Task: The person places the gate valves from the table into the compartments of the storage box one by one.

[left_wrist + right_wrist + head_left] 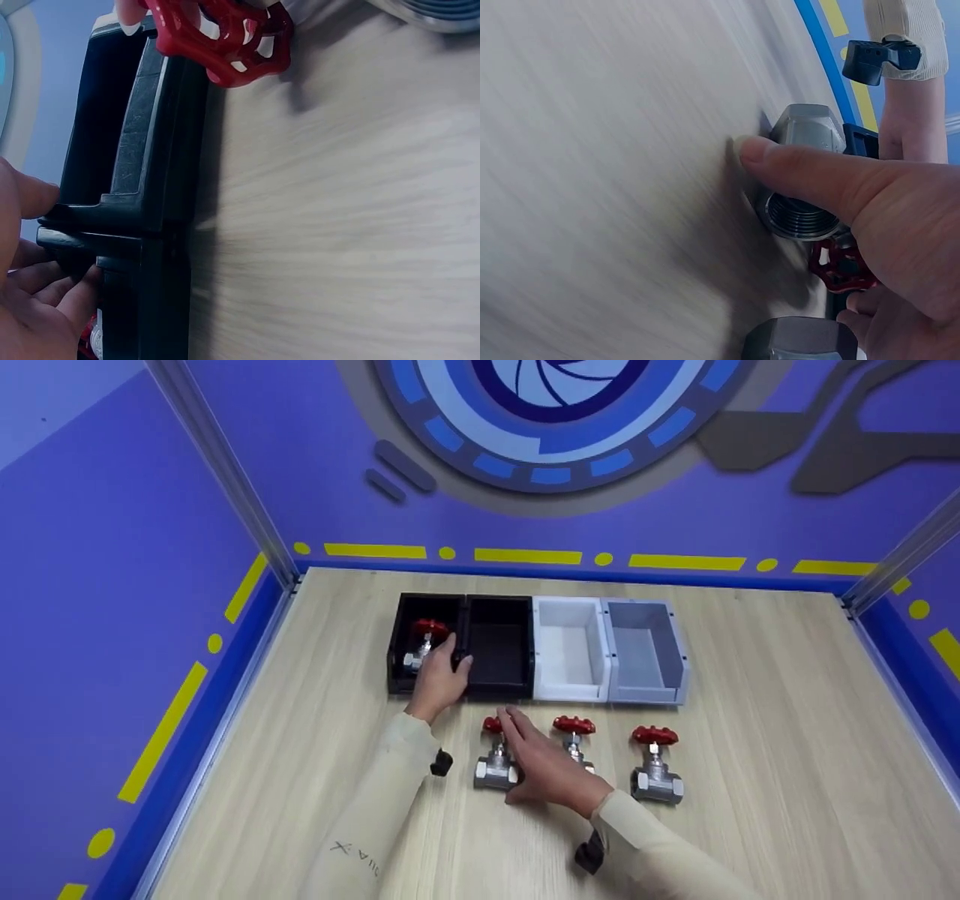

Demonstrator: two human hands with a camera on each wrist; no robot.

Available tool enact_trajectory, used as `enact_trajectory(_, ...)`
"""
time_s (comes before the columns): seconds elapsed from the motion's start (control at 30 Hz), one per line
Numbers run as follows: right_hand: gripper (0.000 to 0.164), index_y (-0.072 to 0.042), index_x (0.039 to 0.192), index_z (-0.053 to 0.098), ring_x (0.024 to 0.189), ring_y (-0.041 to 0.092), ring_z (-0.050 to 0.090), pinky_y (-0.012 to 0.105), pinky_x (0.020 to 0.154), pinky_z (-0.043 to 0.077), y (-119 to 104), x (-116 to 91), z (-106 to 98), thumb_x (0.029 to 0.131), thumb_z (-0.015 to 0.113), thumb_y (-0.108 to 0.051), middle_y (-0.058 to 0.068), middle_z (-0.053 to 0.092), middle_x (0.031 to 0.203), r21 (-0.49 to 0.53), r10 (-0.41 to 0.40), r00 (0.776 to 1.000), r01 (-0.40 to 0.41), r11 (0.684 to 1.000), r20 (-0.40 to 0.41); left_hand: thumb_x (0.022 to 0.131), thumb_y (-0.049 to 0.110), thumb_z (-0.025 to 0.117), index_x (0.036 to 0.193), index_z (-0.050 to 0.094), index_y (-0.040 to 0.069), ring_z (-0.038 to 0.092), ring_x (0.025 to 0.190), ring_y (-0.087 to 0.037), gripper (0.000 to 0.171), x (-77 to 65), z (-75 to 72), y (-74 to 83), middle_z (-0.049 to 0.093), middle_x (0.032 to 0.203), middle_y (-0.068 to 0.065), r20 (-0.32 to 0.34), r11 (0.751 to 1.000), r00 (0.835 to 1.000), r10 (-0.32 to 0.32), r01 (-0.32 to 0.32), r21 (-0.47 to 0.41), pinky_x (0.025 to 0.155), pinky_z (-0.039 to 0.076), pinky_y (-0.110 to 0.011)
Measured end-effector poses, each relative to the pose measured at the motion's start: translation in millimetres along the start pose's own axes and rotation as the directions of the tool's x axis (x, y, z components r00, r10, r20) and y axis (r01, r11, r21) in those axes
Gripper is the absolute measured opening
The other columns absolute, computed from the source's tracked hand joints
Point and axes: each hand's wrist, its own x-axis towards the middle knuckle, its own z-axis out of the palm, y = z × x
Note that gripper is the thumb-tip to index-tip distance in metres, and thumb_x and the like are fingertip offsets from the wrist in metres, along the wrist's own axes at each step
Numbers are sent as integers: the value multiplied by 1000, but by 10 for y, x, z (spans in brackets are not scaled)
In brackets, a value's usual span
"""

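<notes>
My left hand reaches into the leftmost black bin, its fingers beside a metal gate valve with a red handwheel that lies inside. In the left wrist view, the thumb is spread apart from the fingers across the bins' shared wall. On the table in front, my right hand is around the right side of another gate valve. Its fingers extend by the red handwheel, and the thumb stretches straight across the valve's metal body.
A second black bin, a white bin and a grey bin continue the row rightward. Two more gate valves lie on the table: one partly behind my right hand, one farther right. Patterned blue walls enclose the table.
</notes>
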Motion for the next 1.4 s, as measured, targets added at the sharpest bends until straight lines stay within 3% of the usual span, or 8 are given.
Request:
enact_trajectory(0.13, 129, -11, 157, 6, 134, 40, 43, 47, 106, 43, 2, 2, 0, 60, 90, -25, 20, 20, 159, 12, 10, 1000, -10, 1000, -3, 94, 21, 61, 141, 43, -6, 49, 132, -34, 57, 14, -12, 26, 51, 140, -24, -12, 999, 999, 30, -30, 17, 111, 38, -42)
enact_trajectory(0.37, 119, -2, 154, 15, 136, 39, 41, 45, 112, 37, 28, 12, 17, 62, 87, -25, 23, 26, 156, 3, 4, 1000, -4, 1000, -26, 95, 22, 60, 142, 43, -5, 50, 131, -33, 57, 16, -23, 43, 52, 139, -22, -12, 999, 1000, 23, -23, 36, 110, 39, -41)
enact_trajectory(0.67, 117, -1, 152, 20, 134, 38, 44, 44, 111, 39, 63, 4, 41, 59, 87, -25, 22, 32, 154, 18, -11, 998, 12, 1000, -62, 94, 19, 60, 140, 44, -8, 51, 129, -36, 56, 15, -3, 40, 54, 137, -25, -23, 998, 998, 52, -51, 40, 109, 41, -43)
enact_trajectory(1.07, 117, 0, 150, 23, 124, 35, 54, 39, 105, 46, 62, -22, 72, 57, 87, -29, 19, 37, 151, 2, -51, 995, 52, 999, -88, 96, 21, 58, 142, 42, -6, 51, 129, -36, 56, -8, 9, 54, 53, 138, -24, -5, 998, 1000, 21, -21, 52, 108, 41, -44)
enact_trajectory(1.4, 119, 0, 152, 21, 130, 35, 49, 41, 106, 44, 31, -30, -12, 60, 89, -33, 22, 34, 152, 27, -30, 996, 33, 999, -87, 94, 20, 60, 138, 46, -8, 56, 122, -39, 54, -10, 7, 36, 59, 131, -26, -41, 995, 998, 50, -46, 84, 104, 44, -46)
